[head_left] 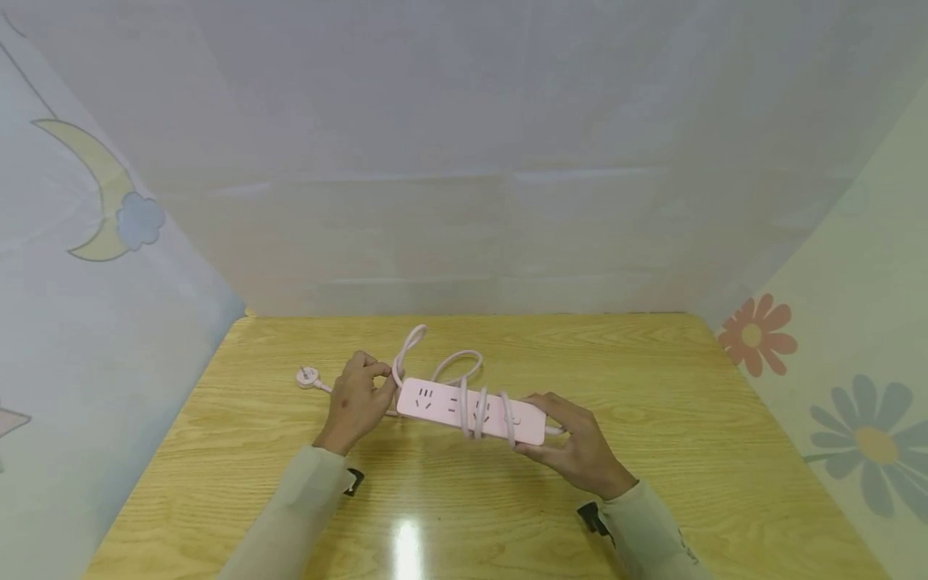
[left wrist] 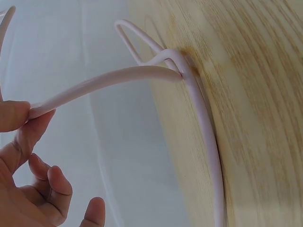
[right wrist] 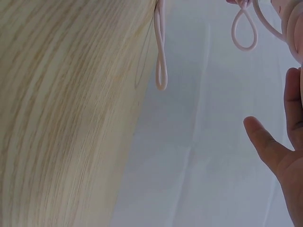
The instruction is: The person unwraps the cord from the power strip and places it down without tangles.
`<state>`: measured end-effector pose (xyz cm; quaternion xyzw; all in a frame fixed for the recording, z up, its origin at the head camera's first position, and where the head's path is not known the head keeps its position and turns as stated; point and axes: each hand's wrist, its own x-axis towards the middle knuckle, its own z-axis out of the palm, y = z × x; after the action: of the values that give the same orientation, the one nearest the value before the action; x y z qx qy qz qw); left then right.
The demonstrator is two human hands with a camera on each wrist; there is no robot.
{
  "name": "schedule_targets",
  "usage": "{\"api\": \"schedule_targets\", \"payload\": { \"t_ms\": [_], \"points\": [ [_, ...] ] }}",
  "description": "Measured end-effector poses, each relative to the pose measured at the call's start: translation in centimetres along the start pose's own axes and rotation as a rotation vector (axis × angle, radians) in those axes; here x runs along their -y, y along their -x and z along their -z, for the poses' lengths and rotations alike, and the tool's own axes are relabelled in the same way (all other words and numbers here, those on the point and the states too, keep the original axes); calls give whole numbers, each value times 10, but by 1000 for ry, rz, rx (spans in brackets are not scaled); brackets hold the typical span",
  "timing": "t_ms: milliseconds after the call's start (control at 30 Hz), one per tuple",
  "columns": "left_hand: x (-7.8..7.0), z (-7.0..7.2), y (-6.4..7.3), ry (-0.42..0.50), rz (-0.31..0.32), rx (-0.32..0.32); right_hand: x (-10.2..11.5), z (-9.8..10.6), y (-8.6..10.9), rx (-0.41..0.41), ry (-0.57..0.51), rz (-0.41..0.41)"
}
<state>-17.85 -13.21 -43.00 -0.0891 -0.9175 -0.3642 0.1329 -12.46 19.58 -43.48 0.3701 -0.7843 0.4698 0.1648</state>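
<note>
A pink power strip (head_left: 433, 400) is held above the table, tilted slightly down to the right. Its pale pink cord (head_left: 482, 415) loops several times around the body. My right hand (head_left: 580, 443) grips the strip's right end between thumb and fingers. Near the left end, my left hand (head_left: 358, 401) pinches the cord (left wrist: 94, 84) between thumb and index finger, the other fingers loosely bent. A loop of cord stands up over the strip's left end, and another lies behind it. The round plug (head_left: 308, 377) rests on the table left of my left hand.
The wooden table (head_left: 652, 362) has a light reflection near its front. A pale sheet (head_left: 464, 225) hangs behind its back edge. Patterned sheets flank both sides, with a moon (head_left: 109, 193) at left and flowers (head_left: 873, 443) at right.
</note>
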Motion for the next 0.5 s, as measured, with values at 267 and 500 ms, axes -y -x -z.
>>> {"api": "schedule_targets", "payload": {
  "t_ms": [267, 500],
  "points": [
    [1, 0, 0, -17, -7, -13, -3, 0, 1, 13, -8, 9],
    [1, 0, -1, -18, 16, -17, 0, 0, 0, 20, -21, 8]
  ]
}}
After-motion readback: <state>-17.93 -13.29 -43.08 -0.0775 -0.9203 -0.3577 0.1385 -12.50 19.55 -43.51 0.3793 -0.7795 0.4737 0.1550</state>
